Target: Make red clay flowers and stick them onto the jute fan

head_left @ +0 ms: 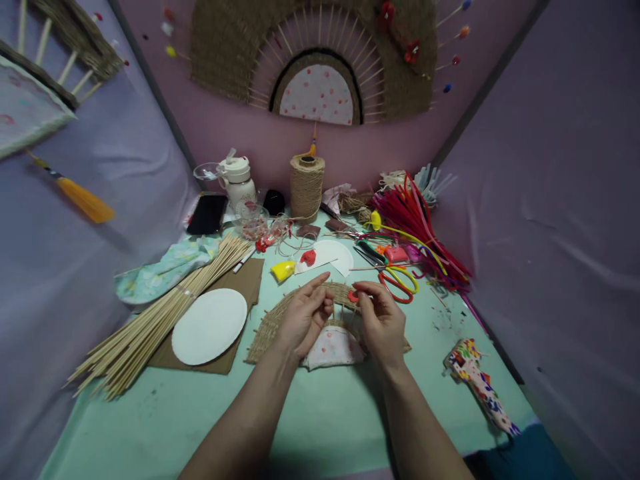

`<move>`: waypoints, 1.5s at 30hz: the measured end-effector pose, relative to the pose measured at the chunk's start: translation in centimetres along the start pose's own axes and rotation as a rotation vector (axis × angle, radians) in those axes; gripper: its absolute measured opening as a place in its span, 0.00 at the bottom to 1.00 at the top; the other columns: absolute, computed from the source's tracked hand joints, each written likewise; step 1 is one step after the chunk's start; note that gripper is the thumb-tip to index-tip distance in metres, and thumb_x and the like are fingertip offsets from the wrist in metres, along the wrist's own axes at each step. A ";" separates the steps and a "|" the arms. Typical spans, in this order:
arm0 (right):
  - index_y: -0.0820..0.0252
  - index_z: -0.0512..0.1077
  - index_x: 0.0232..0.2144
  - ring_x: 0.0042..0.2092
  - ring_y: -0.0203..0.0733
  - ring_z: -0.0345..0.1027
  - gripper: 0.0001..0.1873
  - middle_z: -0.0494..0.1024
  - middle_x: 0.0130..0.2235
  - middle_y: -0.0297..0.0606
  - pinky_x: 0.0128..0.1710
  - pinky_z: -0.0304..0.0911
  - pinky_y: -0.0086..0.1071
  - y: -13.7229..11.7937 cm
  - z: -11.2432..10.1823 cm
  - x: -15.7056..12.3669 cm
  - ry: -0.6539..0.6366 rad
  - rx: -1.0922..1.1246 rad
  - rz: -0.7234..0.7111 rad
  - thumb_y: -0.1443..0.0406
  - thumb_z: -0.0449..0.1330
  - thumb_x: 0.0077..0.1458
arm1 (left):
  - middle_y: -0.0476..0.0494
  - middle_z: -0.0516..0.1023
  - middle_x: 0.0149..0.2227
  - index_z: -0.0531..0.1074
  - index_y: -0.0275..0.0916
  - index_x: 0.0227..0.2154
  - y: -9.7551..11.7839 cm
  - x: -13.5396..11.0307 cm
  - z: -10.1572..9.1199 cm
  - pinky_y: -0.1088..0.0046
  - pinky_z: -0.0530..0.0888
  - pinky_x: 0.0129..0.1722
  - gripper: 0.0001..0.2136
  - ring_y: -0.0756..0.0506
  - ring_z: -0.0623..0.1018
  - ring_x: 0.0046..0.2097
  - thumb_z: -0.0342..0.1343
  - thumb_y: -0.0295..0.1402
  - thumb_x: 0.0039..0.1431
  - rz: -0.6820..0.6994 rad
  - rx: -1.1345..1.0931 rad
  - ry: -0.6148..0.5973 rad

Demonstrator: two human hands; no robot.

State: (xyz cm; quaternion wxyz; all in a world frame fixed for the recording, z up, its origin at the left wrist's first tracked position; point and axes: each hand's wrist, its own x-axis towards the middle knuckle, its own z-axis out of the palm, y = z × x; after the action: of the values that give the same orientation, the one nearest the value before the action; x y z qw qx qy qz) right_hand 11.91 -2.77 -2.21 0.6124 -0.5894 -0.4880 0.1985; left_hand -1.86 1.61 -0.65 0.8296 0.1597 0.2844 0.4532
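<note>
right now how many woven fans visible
3: a fan on the back wall, a fan cut off upper left, a fan on the table under the left hand and right hand.

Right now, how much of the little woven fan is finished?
Done: the brown woven jute arch already curves around the spotted pink fabric half-circle. In hand: the left hand holds its top edge while the right hand pinches a small red piece there. Left, probably: more trimmings, since the big woven fan on the wall carries red flowers and beaded sticks.

Dim, soft light; wide-angle warp at edges, slight blur.
</note>
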 end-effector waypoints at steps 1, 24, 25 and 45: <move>0.57 0.74 0.39 0.41 0.42 0.72 0.09 0.77 0.40 0.41 0.43 0.70 0.38 0.0 0.1 -0.1 -0.005 0.007 0.002 0.61 0.56 0.61 | 0.46 0.74 0.31 0.73 0.33 0.47 0.0 0.1 0.0 0.84 0.69 0.31 0.18 0.56 0.72 0.30 0.61 0.21 0.52 -0.013 -0.011 0.012; 0.65 0.53 0.66 0.69 0.61 0.36 0.41 0.52 0.68 0.48 0.64 0.37 0.63 -1.5 1.1 -0.2 -0.629 -0.765 -0.552 0.47 0.53 0.60 | 0.33 0.72 0.57 0.65 0.33 0.59 0.1 0.3 0.3 0.63 0.64 0.61 0.26 0.42 0.71 0.60 0.38 0.45 0.68 -0.024 -0.311 -0.078; 0.66 0.52 0.66 0.70 0.61 0.33 0.42 0.50 0.69 0.48 0.64 0.35 0.64 -1.4 1.4 -0.3 -0.656 -0.789 -0.554 0.45 0.51 0.60 | 0.32 0.71 0.58 0.63 0.34 0.60 0.1 0.2 0.4 0.61 0.63 0.62 0.27 0.41 0.70 0.61 0.37 0.47 0.68 -0.031 -0.321 -0.082; 0.68 0.44 0.68 0.68 0.52 0.48 0.52 0.62 0.64 0.54 0.65 0.44 0.56 -1.7 1.7 -1.7 -0.794 -0.566 -0.711 0.37 0.45 0.55 | 0.33 0.63 0.64 0.55 0.37 0.65 1.6 -0.1 -0.7 0.57 0.61 0.62 0.41 0.40 0.60 0.67 0.37 0.62 0.58 0.035 -0.401 -0.159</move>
State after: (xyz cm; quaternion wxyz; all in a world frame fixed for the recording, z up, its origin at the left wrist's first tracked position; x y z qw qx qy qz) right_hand 9.21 -3.69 -1.62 0.2317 -0.4112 -0.8802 0.0490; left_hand -3.36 2.41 -0.39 0.8567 0.0315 0.1193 0.5008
